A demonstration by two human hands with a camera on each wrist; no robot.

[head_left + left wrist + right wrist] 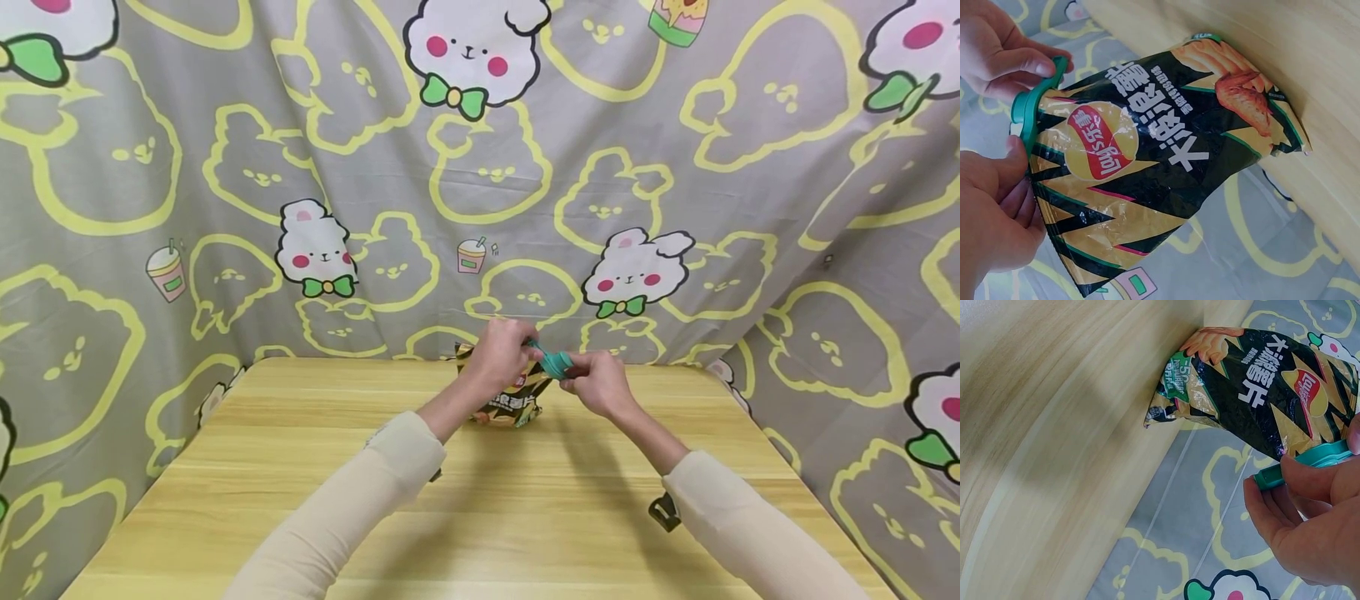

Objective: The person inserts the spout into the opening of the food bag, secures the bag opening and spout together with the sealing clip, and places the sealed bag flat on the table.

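Observation:
A black-and-gold Lay's chip bag (504,410) stands upright on the table near its back edge, its top edge up. A green bag clip (557,364) with a round spout-like part lies along the top edge of the bag, clearest in the left wrist view. My left hand (504,354) pinches the bag's top edge at the clip's left part, thumb in front. With thumb and fingers, my right hand (1316,503) grips the clip's other end, just beyond the bag's corner. In the head view my left hand and forearm cover part of the bag.
The wooden table (337,500) reaches back to a grey curtain (390,183) with yellow cartoon outlines, which hangs behind it and along both sides. A small black piece (663,511) shows beside the right sleeve.

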